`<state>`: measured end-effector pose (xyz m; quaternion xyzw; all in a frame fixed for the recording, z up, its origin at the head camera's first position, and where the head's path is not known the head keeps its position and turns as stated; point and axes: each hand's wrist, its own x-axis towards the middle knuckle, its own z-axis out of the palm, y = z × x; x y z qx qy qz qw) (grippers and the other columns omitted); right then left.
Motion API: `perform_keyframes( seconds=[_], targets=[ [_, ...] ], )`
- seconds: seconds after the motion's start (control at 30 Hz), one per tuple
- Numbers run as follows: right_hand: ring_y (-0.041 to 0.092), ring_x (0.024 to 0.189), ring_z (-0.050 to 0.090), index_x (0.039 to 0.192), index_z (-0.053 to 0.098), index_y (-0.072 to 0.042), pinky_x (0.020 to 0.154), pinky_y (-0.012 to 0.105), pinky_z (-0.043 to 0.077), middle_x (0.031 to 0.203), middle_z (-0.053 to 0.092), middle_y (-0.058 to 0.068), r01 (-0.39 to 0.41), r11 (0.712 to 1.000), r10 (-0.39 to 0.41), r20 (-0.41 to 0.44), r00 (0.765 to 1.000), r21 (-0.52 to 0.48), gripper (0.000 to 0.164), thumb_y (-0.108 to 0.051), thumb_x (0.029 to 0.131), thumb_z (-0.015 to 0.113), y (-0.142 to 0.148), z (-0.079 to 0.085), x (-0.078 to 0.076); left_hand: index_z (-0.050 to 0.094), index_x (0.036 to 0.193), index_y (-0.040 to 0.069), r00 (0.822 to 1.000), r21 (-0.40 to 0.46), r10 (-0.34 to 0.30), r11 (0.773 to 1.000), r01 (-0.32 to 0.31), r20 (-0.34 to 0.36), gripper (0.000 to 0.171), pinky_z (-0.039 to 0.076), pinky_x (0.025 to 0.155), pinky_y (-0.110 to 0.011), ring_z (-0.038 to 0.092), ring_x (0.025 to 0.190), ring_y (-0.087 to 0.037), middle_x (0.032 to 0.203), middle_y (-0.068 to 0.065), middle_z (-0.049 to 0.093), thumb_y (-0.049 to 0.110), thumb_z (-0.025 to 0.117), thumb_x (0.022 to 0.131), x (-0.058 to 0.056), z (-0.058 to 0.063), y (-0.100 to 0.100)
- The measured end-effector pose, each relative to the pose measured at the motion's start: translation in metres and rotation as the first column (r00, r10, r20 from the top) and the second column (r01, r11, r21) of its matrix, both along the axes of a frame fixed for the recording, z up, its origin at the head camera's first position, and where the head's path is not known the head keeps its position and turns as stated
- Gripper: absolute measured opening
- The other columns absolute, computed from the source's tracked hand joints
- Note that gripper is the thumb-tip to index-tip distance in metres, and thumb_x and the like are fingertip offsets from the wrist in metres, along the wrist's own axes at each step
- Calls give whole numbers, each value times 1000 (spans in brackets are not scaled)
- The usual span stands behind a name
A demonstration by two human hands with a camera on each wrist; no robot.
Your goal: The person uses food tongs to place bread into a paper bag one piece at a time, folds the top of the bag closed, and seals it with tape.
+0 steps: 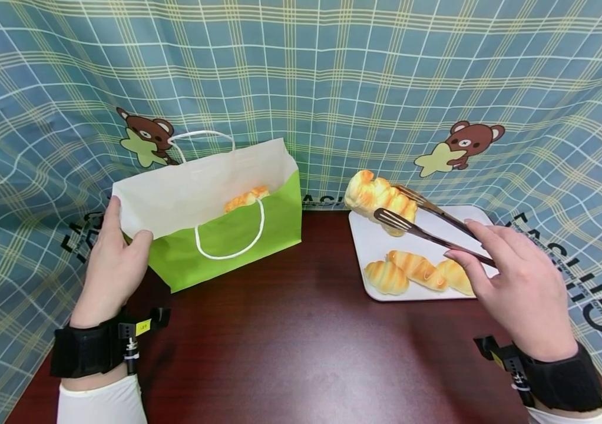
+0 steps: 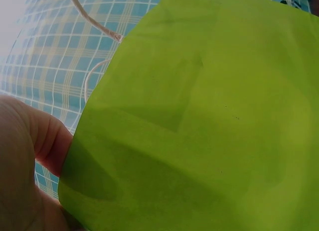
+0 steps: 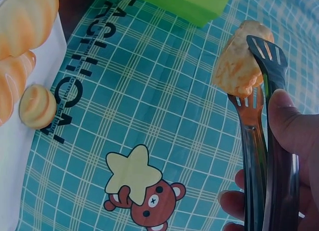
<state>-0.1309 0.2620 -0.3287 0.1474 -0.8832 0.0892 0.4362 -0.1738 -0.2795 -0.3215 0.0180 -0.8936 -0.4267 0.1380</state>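
My left hand grips the left end of an upright green paper bag, thumb and fingers at its rim. The bag is white inside, with two white handles and its mouth wide apart. A golden bread shows inside it. My right hand holds dark slotted tongs, fingers on one arm and thumb on the other. Between the tong tips is a ridged golden bread, raised over the far left part of the white tray. The right wrist view shows the bread pinched by the tongs.
On the tray's near side lie several small breads, among them a ridged roll and a longer striped one. Bag and tray stand on a dark red wooden table. A blue checked cloth with printed bears hangs behind and at both sides.
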Motion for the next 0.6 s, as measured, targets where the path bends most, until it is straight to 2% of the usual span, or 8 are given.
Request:
perform_keyframes(
  seconds=[0.33, 0.6],
  targets=[
    [29, 79, 58, 128, 61, -15, 64, 47, 42, 100, 65, 12, -6, 1000, 6, 2, 1000, 5, 58, -39, 77, 74, -2, 0, 0, -13, 150, 32, 1000, 6, -1, 1000, 1, 4, 73, 15, 106, -61, -3, 144, -21, 157, 9, -8, 24, 34, 95, 0, 1, 2],
    [27, 77, 55, 129, 60, -15, 62, 43, 39, 98, 65, 12, -20, 1000, 20, 4, 1000, 2, 59, -42, 79, 73, -7, 4, -1, -13, 150, 31, 1000, 10, -3, 1000, 3, -3, 72, 14, 107, -60, -4, 144, -20, 157, 9, -8, 24, 34, 95, 1, 1, 1]
  ],
)
